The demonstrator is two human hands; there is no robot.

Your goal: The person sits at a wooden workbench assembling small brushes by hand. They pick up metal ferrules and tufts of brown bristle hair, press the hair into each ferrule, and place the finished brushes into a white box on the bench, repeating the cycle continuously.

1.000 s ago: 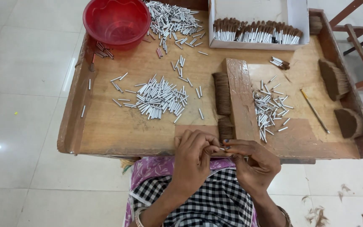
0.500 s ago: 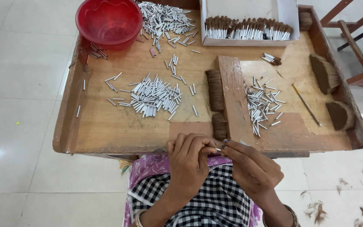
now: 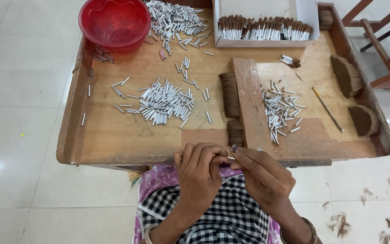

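Note:
My left hand [image 3: 199, 169] and my right hand [image 3: 260, 174] meet just below the near edge of a wooden tray table [image 3: 113, 140], over my checked lap. Between their fingertips they pinch one small silver metal tube [image 3: 230, 157]; a dark tip shows at my right thumb. On the tray ahead lies a heap of silver tubes [image 3: 161, 104], a smaller scatter of tubes [image 3: 278, 110] to the right, and brown bristle bundles [image 3: 230, 97] beside a raised wooden block [image 3: 251, 106].
A red plastic bowl [image 3: 113, 22] stands at the tray's far left, more tubes [image 3: 174, 18] beside it. A white box [image 3: 267, 29] holds finished brush pieces. Bristle clumps [image 3: 348, 77] and a thin stick [image 3: 328, 110] lie at right. A wooden chair [image 3: 384, 40] is beyond.
The view has shifted a little, so the tray sits lower and to the left. My hands stay together on the small tube, fingers working slightly.

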